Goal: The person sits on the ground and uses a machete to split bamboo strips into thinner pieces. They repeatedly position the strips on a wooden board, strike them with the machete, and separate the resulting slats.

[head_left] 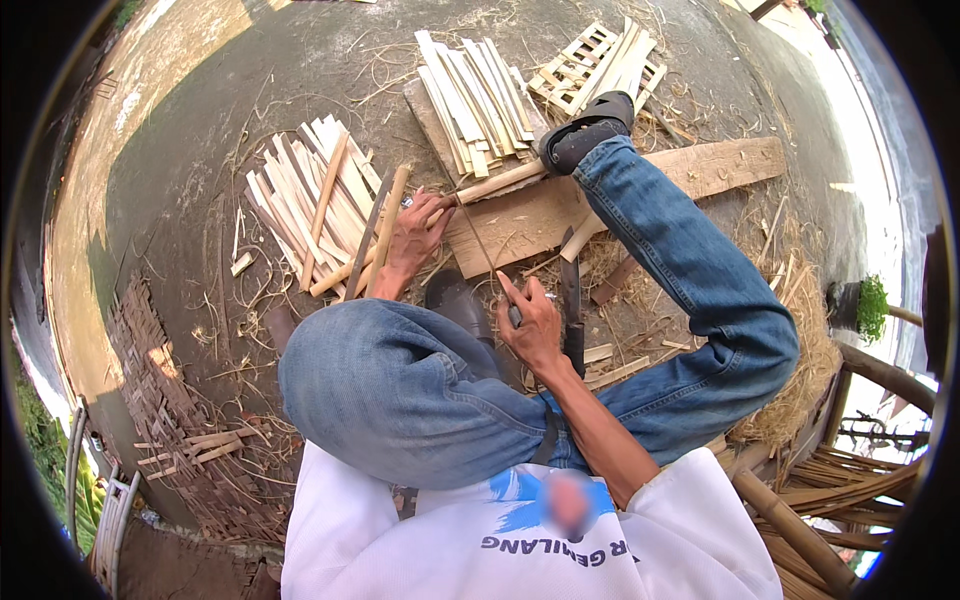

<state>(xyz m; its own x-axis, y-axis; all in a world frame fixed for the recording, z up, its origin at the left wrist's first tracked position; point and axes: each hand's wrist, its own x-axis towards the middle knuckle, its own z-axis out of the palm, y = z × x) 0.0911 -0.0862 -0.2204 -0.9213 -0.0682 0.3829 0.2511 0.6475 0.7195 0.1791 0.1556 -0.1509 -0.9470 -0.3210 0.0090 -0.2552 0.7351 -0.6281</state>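
One rod (503,182), one knife (478,238), three strip piles (474,105) (ten, twelve, one o'clock). Rod at twelve — pale tan, round, tilted toward two; left hand (413,235) clasping left end, right hand (534,324) gripping knife handle.

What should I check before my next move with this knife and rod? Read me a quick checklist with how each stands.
1. Knife handle in hand: ok, the right hand is closed around the handle of the knife.
2. Left fingers clear of the blade: not ok, the left hand is at the rod's left end, close to the blade tip.
3. Rod backed by the foot: ok, its far end meets the black shoe; firmness cannot be told.
4. Blade edge sharp: cannot tell.
5. Ground free of scraps: not ok, thin shavings lie scattered about.
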